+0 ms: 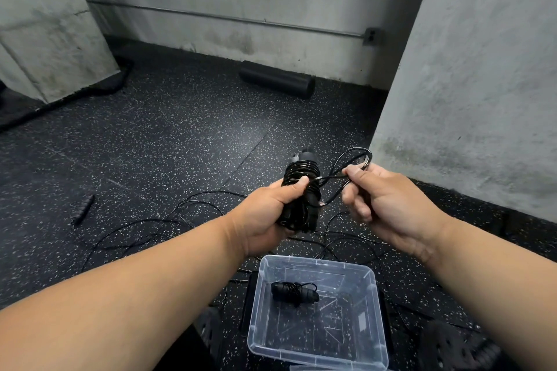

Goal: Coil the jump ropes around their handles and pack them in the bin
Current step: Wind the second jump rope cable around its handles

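Note:
My left hand (271, 214) grips a pair of black jump-rope handles (301, 187) with black cord wound around them. My right hand (385, 199) pinches the last loose loop of that cord (358, 159) just right of the bundle. Below my hands stands a clear plastic bin (373, 310) on the floor, and one coiled black jump rope (294, 292) lies inside it. More black cord (168, 220) lies loose and tangled on the floor behind the bin, with a separate black handle (84, 209) at the left.
The floor is black speckled rubber. A black foam roller (277, 83) lies against the back wall. Concrete pillars rise at the left (45, 24) and right (467, 69). A thick black rope (114, 81) lies by the left pillar.

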Tool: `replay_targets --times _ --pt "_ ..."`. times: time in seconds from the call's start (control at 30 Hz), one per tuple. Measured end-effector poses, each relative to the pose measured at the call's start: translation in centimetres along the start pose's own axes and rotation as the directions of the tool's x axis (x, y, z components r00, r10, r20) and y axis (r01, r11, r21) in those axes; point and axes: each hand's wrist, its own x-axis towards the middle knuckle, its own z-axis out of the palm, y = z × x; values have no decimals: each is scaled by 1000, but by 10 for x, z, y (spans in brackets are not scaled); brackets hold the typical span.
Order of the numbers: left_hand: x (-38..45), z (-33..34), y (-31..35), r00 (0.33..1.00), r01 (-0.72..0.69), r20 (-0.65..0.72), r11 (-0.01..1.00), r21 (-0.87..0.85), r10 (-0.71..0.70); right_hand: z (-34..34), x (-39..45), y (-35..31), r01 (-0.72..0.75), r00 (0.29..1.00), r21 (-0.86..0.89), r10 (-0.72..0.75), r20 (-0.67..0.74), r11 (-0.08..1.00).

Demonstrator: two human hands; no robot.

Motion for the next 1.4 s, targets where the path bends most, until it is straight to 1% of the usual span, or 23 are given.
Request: replay_targets --times 0.07,0.17,0.33,0.47,0.53,0.77,0.83,0.9,1.0,1.03,1.1,1.13,1.27,1.4 --pt "-1 0 1 1000 -8 10 1000 -9 8 1 0 4 -31 998 -45 28 -64 999" --pt "-3 1 3 999 -39 1 999 0 39 3 -1 9 -65 995 -91 57 -88 994" --pt "-5 2 8 996 -78 -39 997 11 79 11 -4 8 -37 999 -205 32 -29 978" --pt "-8 1 11 995 -87 -50 996 24 88 13 -4 -2 49 997 -372 -70 -41 927" --pt "-9 1 12 995 -86 -56 996 29 87 13 -5 -6 67 995 -408 -94 -44 910" --pt "-8 0 10 988 -103 -109 991 89 113 18 -11 -8 50 999 -503 -43 26 863" --pt "-7 3 7 986 -111 -113 987 116 124 22 -11 -6 31 999 -481 -18 32 876" --pt "-7 6 3 985 -121 -105 984 133 136 25 -9 -4 -18 999 -401 32 28 916" --pt "-6 8 -1 988 -125 -74 984 129 135 25 -4 -1 -146 989 -181 149 2 973" --pt "-6 8 -1 989 -125 -66 984 130 134 24 -3 -1 -184 983 -99 184 -2 978" --pt "-5 8 -2 988 -126 -70 983 132 136 21 -2 -2 -242 970 37 240 36 970" --pt "-5 8 -2 987 -128 -76 984 126 138 20 -3 -1 -265 963 52 261 67 963" --pt "-5 5 0 987 -127 -80 984 123 137 20 -4 1 -350 928 -22 350 131 937" --pt "-5 7 -1 986 -137 -77 984 110 146 18 0 -4 -394 911 32 386 141 918"
